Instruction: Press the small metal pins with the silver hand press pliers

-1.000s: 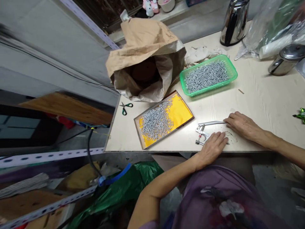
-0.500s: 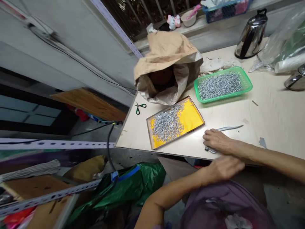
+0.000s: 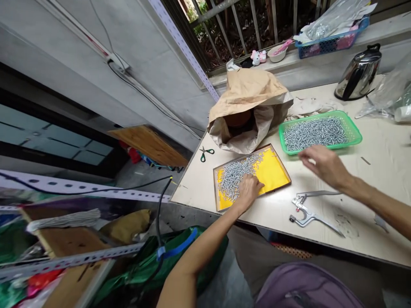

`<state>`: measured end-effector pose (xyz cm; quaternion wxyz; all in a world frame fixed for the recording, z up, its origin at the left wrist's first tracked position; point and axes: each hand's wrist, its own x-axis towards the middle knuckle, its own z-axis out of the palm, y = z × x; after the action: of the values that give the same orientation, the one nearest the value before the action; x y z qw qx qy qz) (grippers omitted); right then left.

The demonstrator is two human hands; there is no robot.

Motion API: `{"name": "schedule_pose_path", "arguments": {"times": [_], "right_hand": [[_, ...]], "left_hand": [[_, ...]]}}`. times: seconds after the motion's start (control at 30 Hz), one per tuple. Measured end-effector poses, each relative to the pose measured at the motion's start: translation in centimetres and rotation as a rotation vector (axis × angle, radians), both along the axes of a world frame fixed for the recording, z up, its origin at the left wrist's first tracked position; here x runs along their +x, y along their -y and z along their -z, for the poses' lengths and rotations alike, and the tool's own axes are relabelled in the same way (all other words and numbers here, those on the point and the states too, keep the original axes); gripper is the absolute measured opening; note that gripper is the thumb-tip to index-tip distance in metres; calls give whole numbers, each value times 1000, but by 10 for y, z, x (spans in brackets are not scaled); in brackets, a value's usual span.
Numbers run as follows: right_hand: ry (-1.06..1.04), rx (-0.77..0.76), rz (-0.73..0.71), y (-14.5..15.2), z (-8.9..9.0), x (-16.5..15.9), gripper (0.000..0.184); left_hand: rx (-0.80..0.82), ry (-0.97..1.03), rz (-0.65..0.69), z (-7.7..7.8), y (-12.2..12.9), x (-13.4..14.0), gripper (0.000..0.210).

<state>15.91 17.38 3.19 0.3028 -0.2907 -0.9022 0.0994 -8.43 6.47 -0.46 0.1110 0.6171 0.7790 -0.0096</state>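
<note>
Silvery metal pliers (image 3: 312, 215) lie spread on the pale tabletop (image 3: 388, 171). The left hand (image 3: 249, 189) curls over small silvery metal pins (image 3: 235, 173) in a shallow yellow-lined tray (image 3: 273, 172); its hold cannot be told. Beyond, the right hand (image 3: 326, 166), half-bent, contents unclear, nears the green plastic basket (image 3: 355, 137).

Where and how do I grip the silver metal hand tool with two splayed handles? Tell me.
The silver metal hand tool is probably best gripped by its nearer handle, from the person's right: that handle lies uncovered, reaching rightward, away from the C-shaped head.
</note>
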Motion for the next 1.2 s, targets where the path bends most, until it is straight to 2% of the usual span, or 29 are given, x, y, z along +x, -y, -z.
{"name": "schedule_pose_path", "arguments": {"times": [0.07, 0.13, 0.17, 0.23, 0.3, 0.4, 0.5, 0.6, 0.7, 0.8, 1.07, 1.2], "right_hand": [[32, 77, 152, -25, -16, 4, 26], [75, 121, 243, -33, -24, 9, 28], [113, 104, 249, -28, -25, 13, 28], [240, -20, 169, -4, -21, 21, 30], [403, -197, 31, 34, -9, 32, 34], [562, -324, -52, 90, 18, 51, 22], [625, -337, 1, 123, 44, 66, 14], [603, -338, 22, 135, 59, 72, 15], [559, -340, 27, 138, 64, 73, 18], [507, -357, 19, 142, 68, 74, 20], [440, -389, -18, 148, 86, 83, 33], [431, -404, -15, 147, 87, 86, 34]], "left_hand": [[-54, -50, 25, 1, -1, 3, 16], [-80, -86, 75, 0, -1, 3, 19], [-84, -93, 102, -1, -1, 2, 21], [-54, -71, 139, -4, 0, 0, 21], [47, 40, 139, -8, 4, 2, 19], [136, 407, 49, -12, 16, 19, 14], [-7, 794, -77, -5, 30, 49, 14], [-115, 976, -176, 12, 41, 75, 18], [-137, 999, -261, 29, 47, 88, 20], [-141, 952, -295, 35, 50, 90, 20], [-291, 716, -215, 17, 42, 91, 14], [-467, 753, -217, 10, 35, 93, 15]]}}
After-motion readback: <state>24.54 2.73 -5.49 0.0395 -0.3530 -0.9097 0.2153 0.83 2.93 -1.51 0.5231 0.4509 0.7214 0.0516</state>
